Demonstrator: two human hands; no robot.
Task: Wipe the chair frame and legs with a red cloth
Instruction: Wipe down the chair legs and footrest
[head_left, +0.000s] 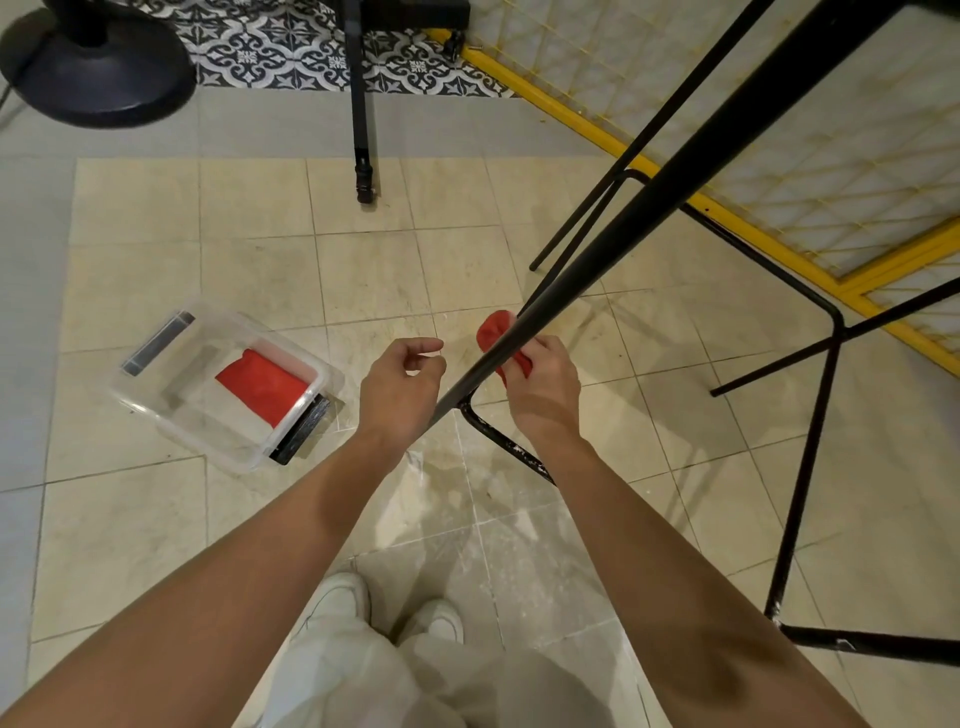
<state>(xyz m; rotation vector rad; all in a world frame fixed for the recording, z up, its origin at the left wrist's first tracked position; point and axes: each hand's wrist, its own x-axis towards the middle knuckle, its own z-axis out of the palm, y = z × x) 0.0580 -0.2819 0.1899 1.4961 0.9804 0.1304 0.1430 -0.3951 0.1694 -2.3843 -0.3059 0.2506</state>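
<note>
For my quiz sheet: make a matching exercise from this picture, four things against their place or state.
1 red cloth
2 clear box
3 left hand
4 round black base

A holds nothing, beside the chair leg
B left of the hands, second cloth inside
C held against the chair leg by the right hand
D top left corner of the view

Pairs: 1-C, 2-B, 3-A, 4-D
</note>
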